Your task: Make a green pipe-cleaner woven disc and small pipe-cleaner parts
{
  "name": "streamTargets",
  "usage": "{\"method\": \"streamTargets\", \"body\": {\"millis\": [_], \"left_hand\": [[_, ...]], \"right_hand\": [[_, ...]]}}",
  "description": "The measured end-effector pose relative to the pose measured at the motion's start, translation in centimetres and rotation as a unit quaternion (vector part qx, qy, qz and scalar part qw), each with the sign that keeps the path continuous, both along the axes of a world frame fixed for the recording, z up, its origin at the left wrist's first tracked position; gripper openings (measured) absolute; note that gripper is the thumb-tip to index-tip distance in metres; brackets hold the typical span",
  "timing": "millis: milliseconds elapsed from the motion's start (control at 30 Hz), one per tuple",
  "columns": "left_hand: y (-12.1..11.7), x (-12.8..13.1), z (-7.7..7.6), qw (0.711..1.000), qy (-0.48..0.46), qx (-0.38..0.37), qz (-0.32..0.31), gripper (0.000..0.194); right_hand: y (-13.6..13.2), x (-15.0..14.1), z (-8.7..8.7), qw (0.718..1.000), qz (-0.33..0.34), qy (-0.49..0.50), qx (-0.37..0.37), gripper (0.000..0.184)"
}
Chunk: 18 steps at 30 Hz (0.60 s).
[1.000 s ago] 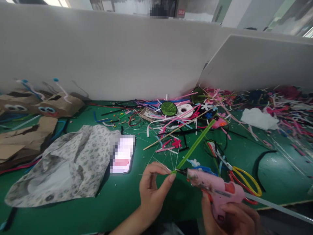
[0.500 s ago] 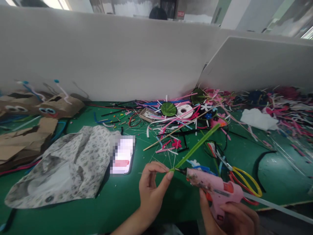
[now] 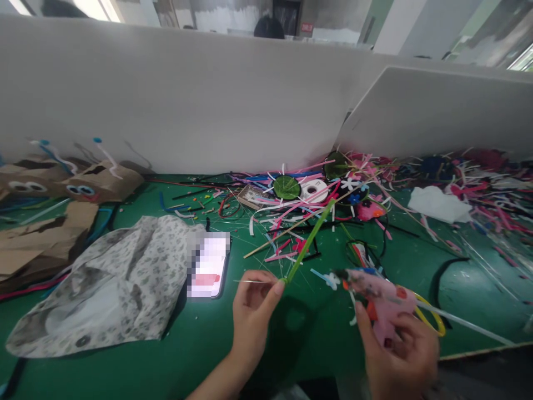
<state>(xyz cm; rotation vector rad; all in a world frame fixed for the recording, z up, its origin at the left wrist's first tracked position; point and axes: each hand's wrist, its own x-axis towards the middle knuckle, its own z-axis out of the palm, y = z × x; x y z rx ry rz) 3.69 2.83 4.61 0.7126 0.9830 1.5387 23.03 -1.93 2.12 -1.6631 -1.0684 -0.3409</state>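
Observation:
Between its thumb and fingers, my left hand (image 3: 253, 305) pinches one end of a bright green pipe cleaner (image 3: 308, 241), which slants up to the right. A thin wire or stick pokes out leftward from the same pinch. My right hand (image 3: 402, 355) is closed round the handle of a pink hot glue gun (image 3: 381, 297), blurred by motion, its dark nozzle pointing left. A long translucent glue stick (image 3: 470, 322) extends from the gun's back. Partly hidden behind the gun are scissors with a yellow handle (image 3: 435, 321). A pale blue flower (image 3: 332, 280) lies just left of the nozzle.
On the green table (image 3: 200, 355) lie a patterned cloth hat (image 3: 137, 278) and a lit phone (image 3: 210, 264). Cardboard figures (image 3: 104, 180) stand at the left. Pipe cleaner scraps and a white spool (image 3: 315, 190) clutter the back, below a white partition (image 3: 187, 100).
The glue gun has moved right, away from the pipe cleaner's pinched end, and its nozzle no longer touches it. My left hand has shifted slightly left, and the pipe cleaner stands steeper.

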Motion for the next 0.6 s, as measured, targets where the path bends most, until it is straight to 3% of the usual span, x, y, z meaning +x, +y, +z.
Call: {"method": "streamTargets", "body": {"millis": [133,200,267,367,467,600], "left_hand": [[0.5,-0.7,0.7,0.991,-0.087,-0.085,-0.06,0.028],[0.4,-1.1,1.1,0.982,-0.118,-0.117,-0.095,0.03],[0.2,-1.3,1.4,0.975,-0.126,-0.133,-0.123,0.03],[-0.1,-1.5,1.5,0.974,-0.114,-0.131,-0.145,0.03],[-0.2,-1.5,1.4,0.974,-0.104,-0.128,-0.155,0.03],[-0.3,-1.7,1.4,0.972,-0.094,-0.128,-0.172,0.031]], "right_hand": [[1.8,2.5,-1.4,0.987,-0.006,-0.077,-0.139,0.039],[2.4,2.7,-0.9,0.977,0.019,-0.143,-0.156,0.032],[2.7,1.9,0.5,0.98,0.06,-0.162,-0.1,0.023],[2.9,-0.3,3.9,0.978,0.176,-0.099,-0.045,0.014],[3.6,-2.4,6.9,0.941,0.314,-0.065,-0.108,0.019],[5.0,-3.8,8.6,0.892,0.421,0.004,-0.164,0.009]]}}
